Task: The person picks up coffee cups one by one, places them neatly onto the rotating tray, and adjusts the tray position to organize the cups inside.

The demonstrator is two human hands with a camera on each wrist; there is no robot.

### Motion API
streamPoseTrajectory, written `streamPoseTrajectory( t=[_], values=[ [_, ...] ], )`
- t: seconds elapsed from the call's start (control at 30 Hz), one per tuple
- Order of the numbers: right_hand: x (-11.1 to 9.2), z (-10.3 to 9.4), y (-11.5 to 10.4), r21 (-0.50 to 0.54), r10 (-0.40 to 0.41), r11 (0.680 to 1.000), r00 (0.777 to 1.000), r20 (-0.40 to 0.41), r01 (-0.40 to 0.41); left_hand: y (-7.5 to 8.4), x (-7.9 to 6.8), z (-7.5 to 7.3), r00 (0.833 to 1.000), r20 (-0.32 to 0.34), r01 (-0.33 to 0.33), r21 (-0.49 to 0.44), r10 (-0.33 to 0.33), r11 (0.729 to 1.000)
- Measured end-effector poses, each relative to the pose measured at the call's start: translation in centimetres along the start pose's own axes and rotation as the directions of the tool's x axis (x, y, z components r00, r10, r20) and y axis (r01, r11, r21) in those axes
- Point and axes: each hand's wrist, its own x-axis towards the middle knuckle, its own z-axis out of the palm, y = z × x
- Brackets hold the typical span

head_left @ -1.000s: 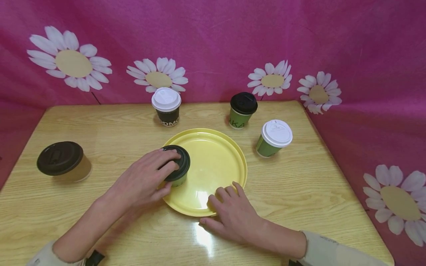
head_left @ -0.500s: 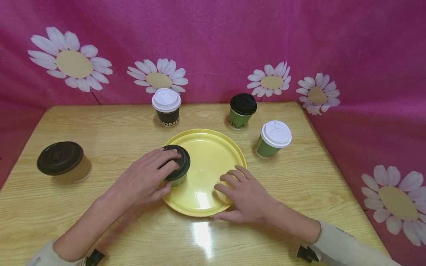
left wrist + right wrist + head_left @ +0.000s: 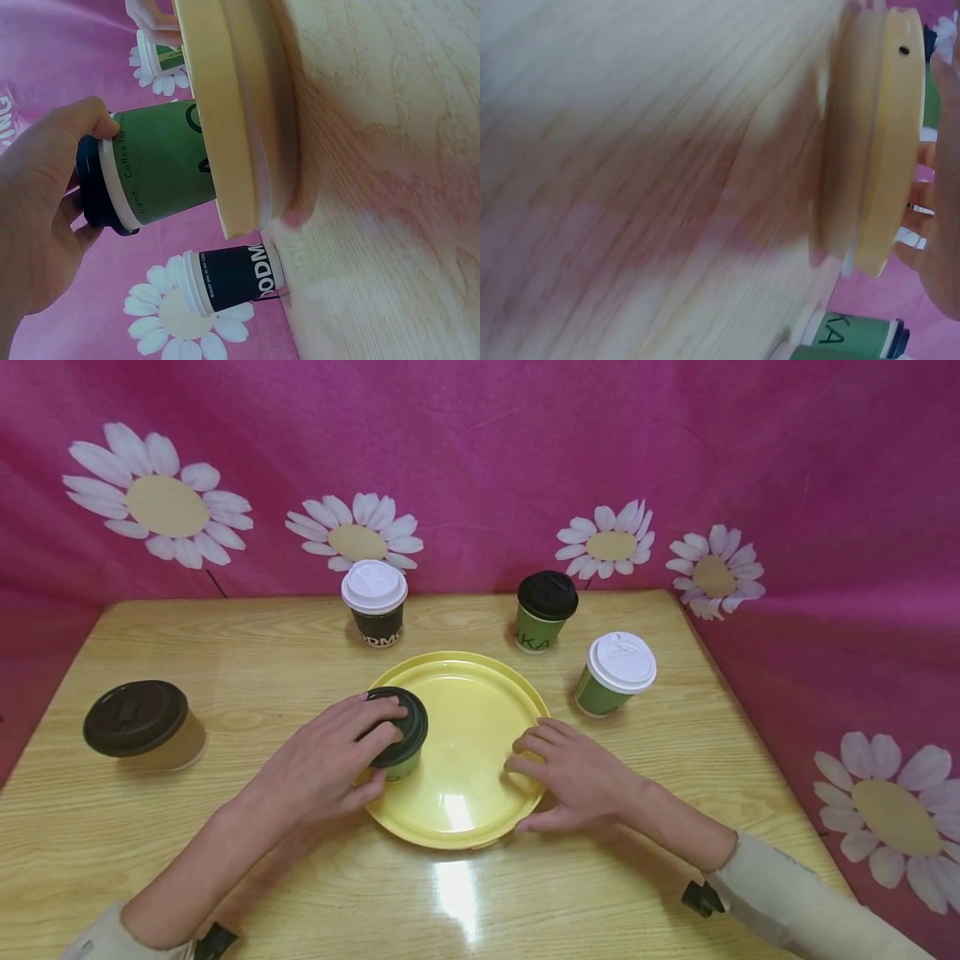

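Observation:
A green paper coffee cup (image 3: 405, 768) with a black lid stands upright on the left part of a round yellow tray (image 3: 472, 727). My left hand (image 3: 322, 768) grips this cup from above, its fingers over the lid; in the left wrist view the thumb and fingers of the left hand (image 3: 41, 202) span the lid of the green cup (image 3: 161, 161). At the tray's right rim is my right hand (image 3: 581, 774), fingers loosely bent over the edge and thumb outside it. From the right wrist view, the tray (image 3: 896, 150) has a thick side above a lower base; finger contact is unclear.
Behind the tray stand a black cup with a white lid (image 3: 377, 610) and a green cup with a black lid (image 3: 540, 622). A green cup with a white lid (image 3: 609, 681) is at right, a brown cup with a dark lid (image 3: 161, 735) at left. A pink daisy-print cloth (image 3: 480, 468) hangs behind the table.
My right hand has moved right and away from me along the tray's rim, from its front edge to its right side. My left hand and the cup it holds have stayed put.

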Motion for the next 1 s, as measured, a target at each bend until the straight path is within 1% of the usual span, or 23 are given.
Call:
streamPoseTrajectory(
  t=[0.13, 0.37, 0.57, 0.8, 1.0],
  values=[
    [-0.2, 0.4, 0.7, 0.001, -0.019, 1.000, 1.000, 0.019, 0.019, 0.0, 0.0, 0.0, 1.000, 0.001, 0.001, -0.003, -0.001, 1.000],
    [-0.5, 0.9, 1.1, -0.028, -0.014, 0.999, 0.999, 0.041, 0.015, 0.0, 0.0, 0.0, 1.000, 0.007, 0.001, -0.001, -0.001, 1.000],
    [-0.5, 1.3, 1.1, -0.023, -0.030, 0.999, 0.999, 0.028, 0.031, 0.0, 0.0, -0.1, 1.000, 0.013, 0.006, 0.003, -0.006, 1.000],
    [-0.5, 1.6, 1.1, -0.025, -0.017, 1.000, 0.999, 0.030, 0.018, 0.0, 0.0, -0.1, 1.000, 0.020, 0.011, 0.001, -0.011, 1.000],
    [-0.6, 1.9, 1.0, -0.032, -0.017, 0.999, 1.000, 0.013, 0.017, 0.0, -0.1, 0.0, 1.000, 0.011, 0.007, -0.003, -0.007, 1.000]
  ],
)
